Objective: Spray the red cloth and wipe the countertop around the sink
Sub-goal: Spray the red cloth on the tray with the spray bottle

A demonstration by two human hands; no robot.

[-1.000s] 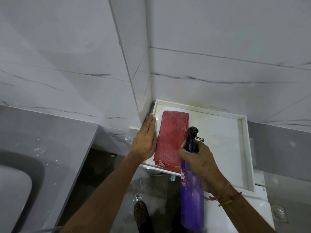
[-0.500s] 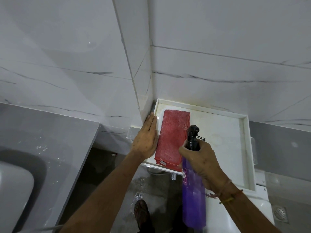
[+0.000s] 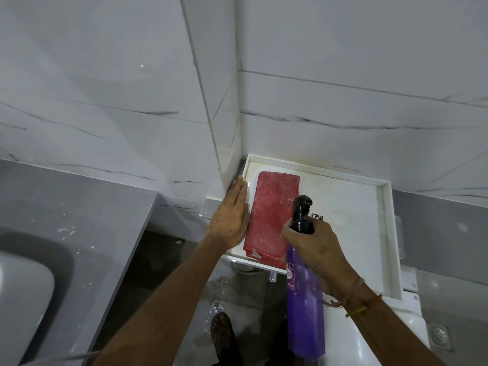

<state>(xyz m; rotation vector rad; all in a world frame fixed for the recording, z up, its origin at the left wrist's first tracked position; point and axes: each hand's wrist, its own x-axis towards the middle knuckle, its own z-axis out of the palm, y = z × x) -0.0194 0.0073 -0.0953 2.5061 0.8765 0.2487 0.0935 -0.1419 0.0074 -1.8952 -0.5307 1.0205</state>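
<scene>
A folded red cloth (image 3: pixel 272 215) lies flat along the left side of a white rimmed shelf (image 3: pixel 353 207) in the wall corner. My left hand (image 3: pixel 231 220) rests flat, fingers together, on the shelf's left edge, touching the cloth's left side. My right hand (image 3: pixel 314 249) grips a purple spray bottle (image 3: pixel 303 307) by its neck; the black nozzle head points toward the cloth, just to its right. The grey countertop (image 3: pixel 79 215) with a white sink (image 3: pixel 18 299) lies at the left.
Marble-patterned wall tiles (image 3: pixel 343 75) rise behind the shelf and counter, with a jutting corner beside my left hand. A white toilet tank (image 3: pixel 396 334) sits below the shelf at right. A wet floor, my foot (image 3: pixel 221 331) and a floor drain (image 3: pixel 439 336) show below.
The view has drifted slightly; the bottle and my right hand sit a touch further right and lower. My left hand stays beside the cloth.
</scene>
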